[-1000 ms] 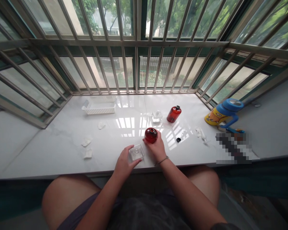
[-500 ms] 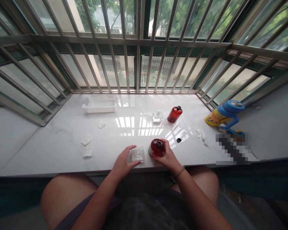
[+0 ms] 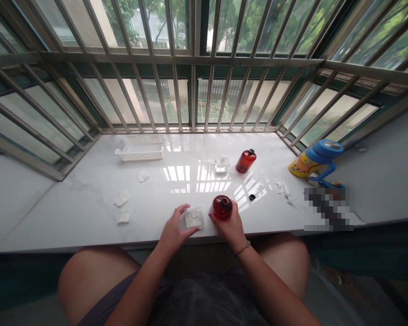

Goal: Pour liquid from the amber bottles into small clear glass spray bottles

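Note:
Near the front edge of the white counter (image 3: pixel 88 217), my left hand (image 3: pixel 174 230) grips a small clear square glass jar (image 3: pixel 194 218) between thumb and fingers. Just to its right, my right hand (image 3: pixel 230 225) is wrapped round a dark red glass bottle (image 3: pixel 221 206), whose neck is uncapped and faces up. A small gap separates the jar and the bottle. A black cap (image 3: pixel 252 197) lies on the counter right of the bottle. Farther back stand a second red bottle (image 3: pixel 246 161) with a black top and another clear glass jar (image 3: pixel 221 165) with something whitish in it.
A white perforated basket (image 3: pixel 141 155) sits at the back left. Crumpled white tissue pieces (image 3: pixel 121 199) lie on the left, and more white scraps (image 3: pixel 283 189) on the right. A blue and yellow flask (image 3: pixel 313 159) stands by the right wall, near a blurred-out item (image 3: pixel 328 209). Metal bars (image 3: pixel 190 95) front the window.
My right wrist and forearm have swung left and my right hand has shifted its hold round the red bottle. The left hand keeps its hold on the jar. The view has shifted slightly.

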A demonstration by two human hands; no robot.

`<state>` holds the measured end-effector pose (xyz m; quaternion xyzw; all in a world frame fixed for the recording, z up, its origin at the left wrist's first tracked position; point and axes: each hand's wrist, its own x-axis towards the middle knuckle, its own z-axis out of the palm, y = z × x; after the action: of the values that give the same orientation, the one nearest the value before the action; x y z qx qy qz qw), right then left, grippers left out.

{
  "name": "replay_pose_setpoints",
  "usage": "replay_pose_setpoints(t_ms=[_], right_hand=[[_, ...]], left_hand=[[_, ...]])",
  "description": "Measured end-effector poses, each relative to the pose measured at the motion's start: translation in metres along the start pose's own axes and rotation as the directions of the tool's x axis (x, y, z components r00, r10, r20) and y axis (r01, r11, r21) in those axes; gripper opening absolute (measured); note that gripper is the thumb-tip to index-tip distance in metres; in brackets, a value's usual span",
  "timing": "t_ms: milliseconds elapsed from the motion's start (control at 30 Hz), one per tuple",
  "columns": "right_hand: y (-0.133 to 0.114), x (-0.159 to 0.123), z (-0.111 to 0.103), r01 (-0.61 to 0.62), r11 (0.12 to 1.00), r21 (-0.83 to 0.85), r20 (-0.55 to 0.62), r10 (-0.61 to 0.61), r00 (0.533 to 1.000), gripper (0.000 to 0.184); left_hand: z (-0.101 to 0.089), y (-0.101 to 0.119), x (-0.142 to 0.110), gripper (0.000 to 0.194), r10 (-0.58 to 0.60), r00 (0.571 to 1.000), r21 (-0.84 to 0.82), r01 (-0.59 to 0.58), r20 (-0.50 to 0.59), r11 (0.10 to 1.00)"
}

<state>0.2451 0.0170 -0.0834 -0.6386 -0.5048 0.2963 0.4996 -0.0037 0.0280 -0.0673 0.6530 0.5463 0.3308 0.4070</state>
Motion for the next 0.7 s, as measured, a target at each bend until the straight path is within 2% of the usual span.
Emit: replay_pose_setpoints(t_ms=[133,267,433,600,700], right_hand=[[-0.007,-0.003,-0.014,-0.004,0.999,-0.038,0.057,0.006,0.998,0.082],[-0.009,-0.007,-0.031,0.132,0.982,-0.137,0.079,-0.122,0.989,0.075],[-0.009,-0.009,-0.052,0.335,0.910,-0.245,0.151,-0.306,0.940,0.073],[-0.020,-0.008,-0.061,0.455,0.846,-0.277,0.216,-0.407,0.888,0.082],[-0.031,-0.009,-0.061,0.496,0.816,-0.298,0.251,-0.434,0.865,0.086]], left_hand=[[-0.001,0.002,-0.001,0.074,-0.014,1.000,0.035,0.014,0.001,0.999],[-0.004,0.009,-0.009,0.069,0.045,0.997,0.075,-0.041,-0.058,0.996],[-0.011,0.022,-0.019,0.069,0.185,0.979,0.100,-0.177,-0.086,0.979],[-0.019,0.033,-0.025,0.080,0.250,0.966,0.114,-0.241,-0.071,0.964],[-0.020,0.037,-0.028,0.079,0.284,0.955,0.172,-0.267,-0.084,0.948]])
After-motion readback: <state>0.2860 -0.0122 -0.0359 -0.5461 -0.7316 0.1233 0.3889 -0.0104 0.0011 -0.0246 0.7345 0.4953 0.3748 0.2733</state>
